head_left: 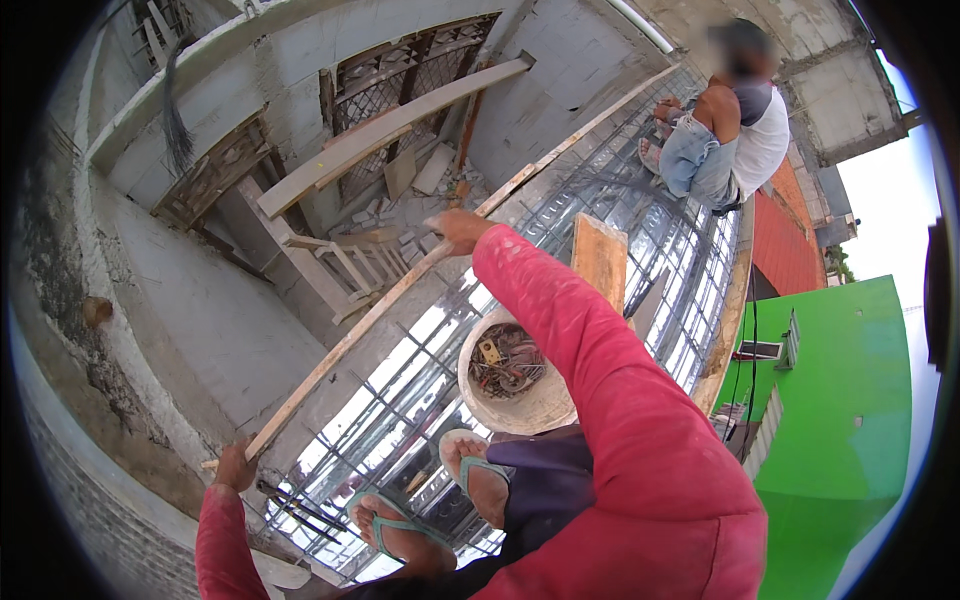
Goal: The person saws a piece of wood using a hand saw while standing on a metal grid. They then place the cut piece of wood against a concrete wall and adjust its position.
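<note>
A long, thin wooden strip (345, 350) runs slantwise along the edge of a floor of rebar mesh (400, 400) laid over shiny metal sheeting. My left hand (237, 465) is closed around its near end. Farther along, my right hand (462, 230) grips the strip near its far part, with the fingertips partly hidden. Beyond it, another length of wood (600, 115) continues along the edge. Beneath my right arm stands a pale, dirty bucket (530, 415) holding tangled metal bits (505, 365) and a small yellow piece.
A person (735, 130) squats on the mesh at the far right. A wooden board (598, 262) lies past the bucket. Left of the edge, the drop shows a ladder-like wooden frame (350, 265), a long plank (390, 125) and rubble. Dark slim tools (300, 508) lie beside my sandalled feet.
</note>
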`<act>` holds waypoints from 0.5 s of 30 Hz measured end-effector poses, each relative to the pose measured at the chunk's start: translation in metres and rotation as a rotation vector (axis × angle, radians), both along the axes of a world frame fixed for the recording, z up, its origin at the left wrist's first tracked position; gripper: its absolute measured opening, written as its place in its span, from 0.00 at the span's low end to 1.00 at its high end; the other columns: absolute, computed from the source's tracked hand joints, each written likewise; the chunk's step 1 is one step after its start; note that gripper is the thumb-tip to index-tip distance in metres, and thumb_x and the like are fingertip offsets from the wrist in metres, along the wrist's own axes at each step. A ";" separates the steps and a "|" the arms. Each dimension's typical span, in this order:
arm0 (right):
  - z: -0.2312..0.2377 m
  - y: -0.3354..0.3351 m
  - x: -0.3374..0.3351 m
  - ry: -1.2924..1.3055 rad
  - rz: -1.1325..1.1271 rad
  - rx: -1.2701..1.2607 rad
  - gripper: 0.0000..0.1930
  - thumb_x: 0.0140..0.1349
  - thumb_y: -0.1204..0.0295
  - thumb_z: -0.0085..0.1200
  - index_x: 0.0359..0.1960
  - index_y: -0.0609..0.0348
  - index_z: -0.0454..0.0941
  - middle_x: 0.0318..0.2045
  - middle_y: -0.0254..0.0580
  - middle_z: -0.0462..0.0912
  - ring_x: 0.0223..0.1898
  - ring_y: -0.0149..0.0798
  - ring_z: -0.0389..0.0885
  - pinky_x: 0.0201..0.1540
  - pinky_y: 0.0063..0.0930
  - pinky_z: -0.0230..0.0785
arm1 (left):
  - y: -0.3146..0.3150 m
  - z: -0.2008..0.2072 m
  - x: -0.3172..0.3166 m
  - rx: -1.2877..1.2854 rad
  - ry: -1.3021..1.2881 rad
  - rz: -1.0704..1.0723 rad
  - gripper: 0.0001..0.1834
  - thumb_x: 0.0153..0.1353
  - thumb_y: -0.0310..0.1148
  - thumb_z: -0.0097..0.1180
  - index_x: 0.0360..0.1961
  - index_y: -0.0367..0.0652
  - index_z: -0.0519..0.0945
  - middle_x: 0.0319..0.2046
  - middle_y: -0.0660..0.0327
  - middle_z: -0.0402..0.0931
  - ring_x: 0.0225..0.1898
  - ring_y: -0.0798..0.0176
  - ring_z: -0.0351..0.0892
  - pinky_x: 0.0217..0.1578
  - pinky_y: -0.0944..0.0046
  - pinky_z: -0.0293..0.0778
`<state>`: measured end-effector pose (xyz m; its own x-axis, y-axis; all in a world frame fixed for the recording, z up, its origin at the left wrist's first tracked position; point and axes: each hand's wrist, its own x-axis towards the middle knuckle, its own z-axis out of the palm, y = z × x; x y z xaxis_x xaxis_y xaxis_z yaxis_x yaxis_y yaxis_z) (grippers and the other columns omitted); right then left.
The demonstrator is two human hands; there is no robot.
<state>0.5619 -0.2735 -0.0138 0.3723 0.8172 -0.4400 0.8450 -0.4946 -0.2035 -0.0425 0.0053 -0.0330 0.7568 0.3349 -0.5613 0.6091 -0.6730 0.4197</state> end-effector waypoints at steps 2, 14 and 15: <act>0.015 -0.033 0.041 -0.271 -0.149 0.035 0.40 0.54 0.44 0.64 0.61 0.60 0.72 0.55 0.57 0.79 0.57 0.56 0.78 0.58 0.44 0.71 | -0.005 -0.004 0.000 -0.014 -0.006 -0.011 0.24 0.56 0.26 0.59 0.57 0.45 0.77 0.40 0.41 0.81 0.45 0.35 0.80 0.46 0.45 0.76; -0.026 -0.036 -0.022 -0.209 0.168 0.227 0.21 0.62 0.73 0.52 0.58 0.55 0.74 0.48 0.46 0.83 0.55 0.50 0.80 0.58 0.46 0.69 | -0.005 0.008 0.008 -0.063 0.005 -0.023 0.24 0.57 0.24 0.58 0.57 0.44 0.77 0.42 0.41 0.81 0.46 0.35 0.80 0.48 0.45 0.75; -0.028 -0.023 -0.031 -0.195 0.229 0.222 0.20 0.62 0.73 0.51 0.57 0.55 0.75 0.48 0.46 0.83 0.55 0.50 0.79 0.59 0.45 0.69 | -0.005 0.012 0.010 -0.059 0.004 -0.030 0.24 0.57 0.25 0.58 0.57 0.44 0.77 0.42 0.41 0.81 0.46 0.35 0.80 0.48 0.45 0.75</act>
<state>0.5306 -0.2968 -0.0419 0.2279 0.9566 -0.1818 0.9622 -0.2498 -0.1086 -0.0324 0.0005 -0.0214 0.7637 0.2782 -0.5826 0.5908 -0.6650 0.4569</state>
